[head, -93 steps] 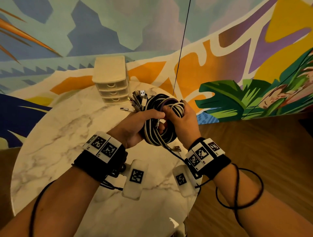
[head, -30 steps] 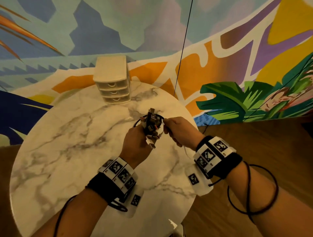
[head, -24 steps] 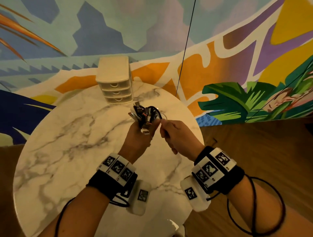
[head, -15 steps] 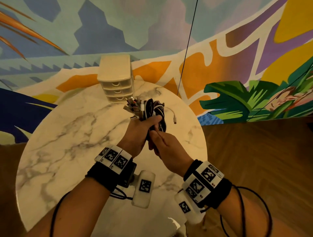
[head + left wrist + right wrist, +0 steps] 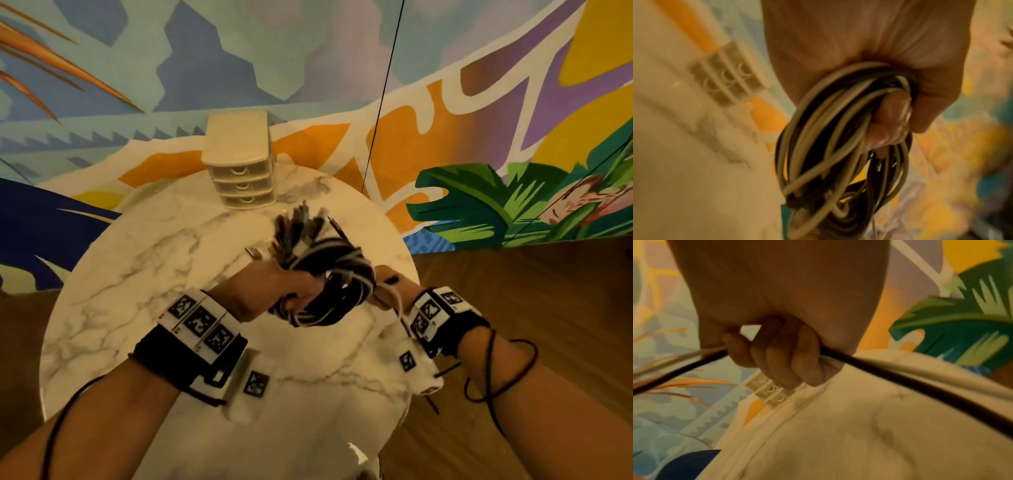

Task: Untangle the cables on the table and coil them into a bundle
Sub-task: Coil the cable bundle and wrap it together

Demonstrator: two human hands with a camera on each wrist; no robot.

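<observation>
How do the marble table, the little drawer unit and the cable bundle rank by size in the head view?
1. marble table, by far the largest.
2. cable bundle and drawer unit: look alike; the bundle is nearer the camera, so unranked.

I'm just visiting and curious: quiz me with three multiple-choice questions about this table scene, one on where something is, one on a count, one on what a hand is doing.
1. Where does the small drawer unit stand?
A. At the far edge of the marble table, near the painted wall
B. On the wooden floor
C. Under the person's left forearm

2. How many drawers does its front show?
A. One
B. Three
C. Five

3. What is the left hand doing?
A. Lying flat on the table
B. Pulling a drawer open
C. Gripping the coiled cable bundle

Answers:
1. A: the head view shows it at the table's back rim, just before the mural.
2. B: three stacked fronts with curved handles are visible.
3. C: the left wrist view shows fingers curled through the black and white loops, while the right hand holds strands beside the coil.
</observation>
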